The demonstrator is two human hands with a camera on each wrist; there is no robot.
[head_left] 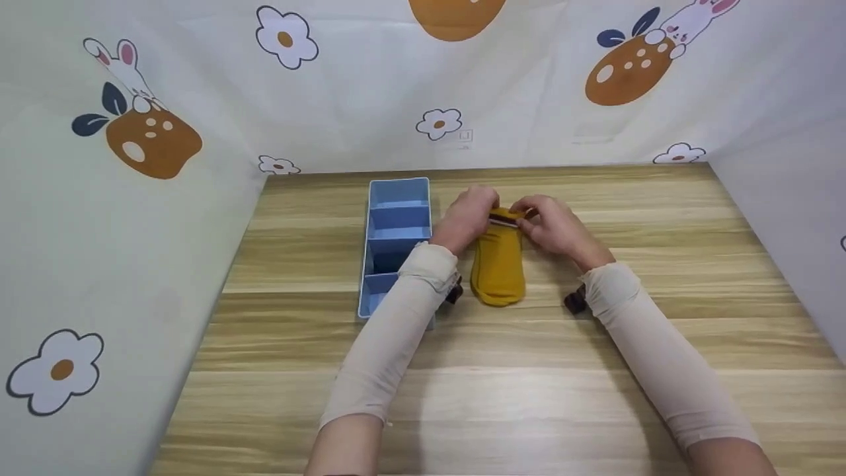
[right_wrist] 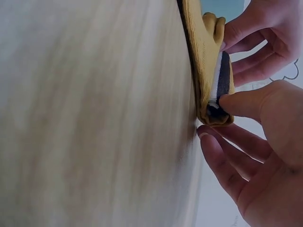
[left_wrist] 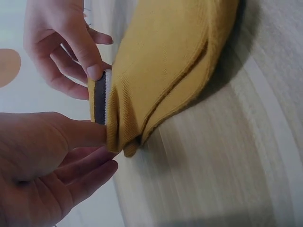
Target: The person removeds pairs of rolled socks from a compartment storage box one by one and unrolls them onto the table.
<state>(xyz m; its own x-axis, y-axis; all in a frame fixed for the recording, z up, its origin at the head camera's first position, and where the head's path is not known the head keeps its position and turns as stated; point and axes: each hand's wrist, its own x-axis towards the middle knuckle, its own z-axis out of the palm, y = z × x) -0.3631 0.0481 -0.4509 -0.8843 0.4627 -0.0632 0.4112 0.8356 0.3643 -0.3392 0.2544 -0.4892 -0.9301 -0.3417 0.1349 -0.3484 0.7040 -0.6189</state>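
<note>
A mustard-yellow sock (head_left: 499,264) lies on the wooden table, its toe end toward the person and its cuff at the far end. A dark and white striped band (left_wrist: 100,97) shows at the cuff. My left hand (head_left: 467,216) pinches the left corner of the cuff between thumb and fingers. At the cuff's right corner, my right hand (head_left: 555,225) pinches the fabric, its thumb on the dark band in the right wrist view. Both hands hold the cuff slightly raised, and the sock's body rests flat.
Left of the sock stands a blue organizer box (head_left: 400,208) with several compartments in a row; my left forearm covers its near right corner. Wood-grain table (head_left: 529,390) spreads around. Patterned walls (head_left: 357,99) rise behind the table and at both sides.
</note>
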